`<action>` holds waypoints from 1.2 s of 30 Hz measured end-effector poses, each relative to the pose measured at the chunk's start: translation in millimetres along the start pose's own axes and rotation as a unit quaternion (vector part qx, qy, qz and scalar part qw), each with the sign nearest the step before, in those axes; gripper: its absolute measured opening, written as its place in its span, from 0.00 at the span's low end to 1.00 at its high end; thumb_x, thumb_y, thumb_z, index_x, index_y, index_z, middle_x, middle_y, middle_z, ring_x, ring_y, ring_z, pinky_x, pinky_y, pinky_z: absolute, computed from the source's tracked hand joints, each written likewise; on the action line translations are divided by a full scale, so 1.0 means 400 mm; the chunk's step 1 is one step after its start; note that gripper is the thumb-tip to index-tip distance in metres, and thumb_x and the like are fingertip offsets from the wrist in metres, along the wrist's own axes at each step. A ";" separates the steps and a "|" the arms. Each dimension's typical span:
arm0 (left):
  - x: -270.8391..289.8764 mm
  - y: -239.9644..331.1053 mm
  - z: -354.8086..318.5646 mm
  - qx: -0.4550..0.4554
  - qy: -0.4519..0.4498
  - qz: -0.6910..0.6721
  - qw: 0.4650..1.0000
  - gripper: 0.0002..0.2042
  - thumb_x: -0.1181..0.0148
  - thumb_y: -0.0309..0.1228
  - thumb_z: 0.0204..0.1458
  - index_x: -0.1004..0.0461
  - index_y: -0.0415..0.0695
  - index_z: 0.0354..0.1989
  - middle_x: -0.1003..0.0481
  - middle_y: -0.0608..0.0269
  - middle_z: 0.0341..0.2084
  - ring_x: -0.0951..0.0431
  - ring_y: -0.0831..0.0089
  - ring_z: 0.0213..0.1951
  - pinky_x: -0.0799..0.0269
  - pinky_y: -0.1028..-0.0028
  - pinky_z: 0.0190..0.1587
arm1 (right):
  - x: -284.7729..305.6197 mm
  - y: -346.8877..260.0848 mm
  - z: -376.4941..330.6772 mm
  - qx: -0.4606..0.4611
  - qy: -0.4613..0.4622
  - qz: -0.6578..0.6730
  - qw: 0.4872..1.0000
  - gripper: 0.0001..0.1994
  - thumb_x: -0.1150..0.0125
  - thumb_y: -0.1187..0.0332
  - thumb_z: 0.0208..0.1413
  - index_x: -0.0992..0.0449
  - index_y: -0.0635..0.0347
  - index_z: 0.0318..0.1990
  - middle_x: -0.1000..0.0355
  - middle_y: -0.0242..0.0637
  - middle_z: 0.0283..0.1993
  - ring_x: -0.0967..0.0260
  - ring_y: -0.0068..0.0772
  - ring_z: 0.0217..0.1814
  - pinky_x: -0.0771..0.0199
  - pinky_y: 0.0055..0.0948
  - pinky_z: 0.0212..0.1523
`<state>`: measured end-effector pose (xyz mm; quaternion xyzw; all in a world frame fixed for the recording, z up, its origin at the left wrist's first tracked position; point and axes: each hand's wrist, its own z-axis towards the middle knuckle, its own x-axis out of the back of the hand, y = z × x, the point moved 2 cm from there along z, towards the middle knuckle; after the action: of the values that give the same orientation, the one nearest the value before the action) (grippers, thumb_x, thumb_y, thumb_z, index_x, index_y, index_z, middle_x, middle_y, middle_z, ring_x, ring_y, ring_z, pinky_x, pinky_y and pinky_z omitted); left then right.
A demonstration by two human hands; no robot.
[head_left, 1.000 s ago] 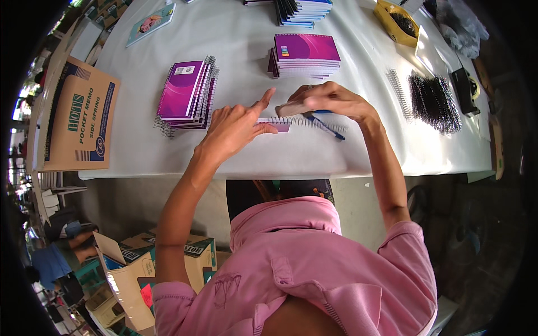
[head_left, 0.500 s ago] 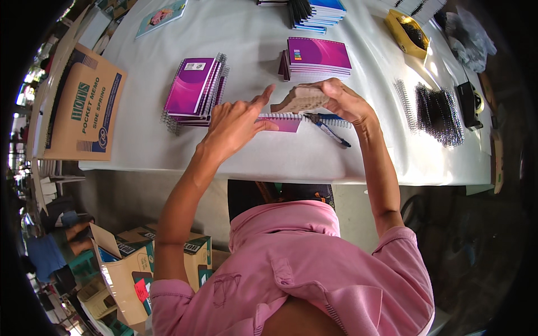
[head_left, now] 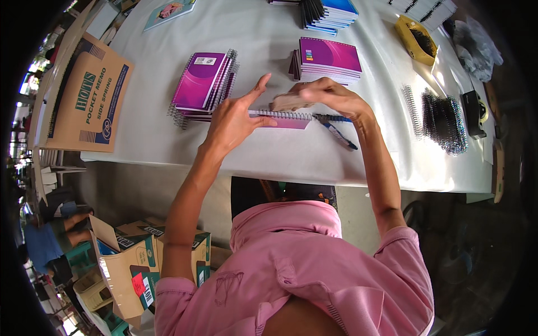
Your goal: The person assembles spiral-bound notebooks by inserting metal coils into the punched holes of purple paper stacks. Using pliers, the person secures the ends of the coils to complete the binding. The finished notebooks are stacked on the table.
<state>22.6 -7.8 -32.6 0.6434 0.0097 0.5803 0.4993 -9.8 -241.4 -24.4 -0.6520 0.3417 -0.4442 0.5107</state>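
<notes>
Left hand [head_left: 232,120] holds purple spiral notebook [head_left: 288,124] by its left end on the table [head_left: 269,157], likely bracing it; right hand [head_left: 333,98] grasps tan block [head_left: 287,103] beside the wire coil [head_left: 291,116], contact unclear.

Purple notebook stacks [head_left: 196,81], wire coils [head_left: 444,120] and cardboard cartons [head_left: 92,95] show a notebook-binding workshop.

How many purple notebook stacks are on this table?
2: a left stack, beyond the left hand, and a right stack, beyond the right hand. More may be cut off at the picture's top edge.
</notes>
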 end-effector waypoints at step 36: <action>-0.013 0.005 -0.020 -0.029 0.120 -0.207 0.970 0.20 0.37 0.32 0.55 0.27 0.46 0.57 0.23 0.60 0.51 0.23 0.70 0.52 0.24 0.73 0.47 | -0.020 0.057 -0.278 0.047 0.330 -0.510 0.793 0.20 0.36 0.60 0.53 0.25 0.49 0.54 0.35 0.46 0.55 0.40 0.45 0.62 0.44 0.48 0.61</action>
<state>13.6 -6.7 -36.4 0.5382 0.1855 0.5371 0.6224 -116.0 -280.0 -39.0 -0.5210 0.0862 -0.8437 0.0965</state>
